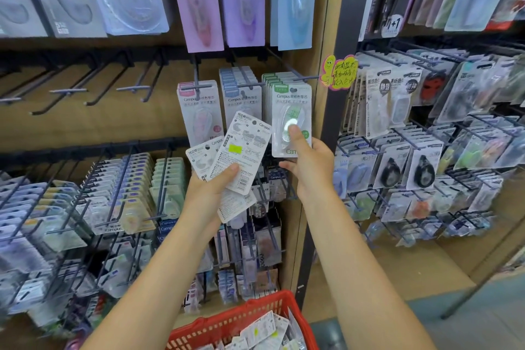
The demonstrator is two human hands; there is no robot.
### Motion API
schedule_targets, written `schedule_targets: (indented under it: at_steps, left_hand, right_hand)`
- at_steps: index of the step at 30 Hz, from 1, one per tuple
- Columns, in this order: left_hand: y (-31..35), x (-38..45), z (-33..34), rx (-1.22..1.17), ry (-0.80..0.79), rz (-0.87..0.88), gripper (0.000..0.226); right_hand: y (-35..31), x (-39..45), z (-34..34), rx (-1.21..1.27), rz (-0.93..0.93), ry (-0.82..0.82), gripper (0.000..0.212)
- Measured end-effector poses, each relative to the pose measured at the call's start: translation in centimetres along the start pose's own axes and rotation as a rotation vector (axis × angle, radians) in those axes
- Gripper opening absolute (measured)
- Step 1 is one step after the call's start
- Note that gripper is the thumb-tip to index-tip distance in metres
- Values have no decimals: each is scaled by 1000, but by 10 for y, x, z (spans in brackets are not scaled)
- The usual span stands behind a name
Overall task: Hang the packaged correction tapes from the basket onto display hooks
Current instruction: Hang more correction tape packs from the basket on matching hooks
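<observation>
My left hand [211,185] grips a fan of several white packaged correction tapes [241,150], their printed backs facing me. My right hand [306,162] holds the bottom of a green packaged correction tape [289,111], thumb pressed on its clear blister. That pack hangs at the front of the green row on a display hook [295,72]. To the left hang a blue row [243,94] and a pink row [199,111]. The red basket [235,318] sits at the bottom centre with more packs inside.
Several bare black hooks [93,88] stick out at the left of the same rail. Full hooks of tapes crowd the lower left shelves and the right-hand rack [420,156]. A yellow handwritten tag [339,72] sticks to the wooden divider. Larger packs hang along the top.
</observation>
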State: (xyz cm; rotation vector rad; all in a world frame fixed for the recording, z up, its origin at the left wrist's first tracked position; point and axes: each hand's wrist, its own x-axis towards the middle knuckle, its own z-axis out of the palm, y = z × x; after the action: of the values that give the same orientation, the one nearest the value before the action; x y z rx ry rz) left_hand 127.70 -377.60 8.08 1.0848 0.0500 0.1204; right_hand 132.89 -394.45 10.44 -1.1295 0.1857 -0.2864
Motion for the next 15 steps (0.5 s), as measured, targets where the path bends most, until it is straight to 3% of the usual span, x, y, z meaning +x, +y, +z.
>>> schedule_targets:
  at_steps: [7, 9, 12, 15]
  left_hand:
    - [-2, -7, -18, -23, -29, 9, 55]
    - [-4, -9, -24, -25, -49, 12, 53]
    - [-5, -15, -23, 8, -73, 21, 51]
    - [-2, -21, -21, 93, -38, 28, 45]
  right_hand:
    - [37, -23, -8, -21, 186, 53, 50]
    - [39, -38, -4, -74, 198, -66, 47]
    - [39, -63, 9, -178, 142, -416, 34]
    - [40, -73, 16, -178, 22, -467, 18]
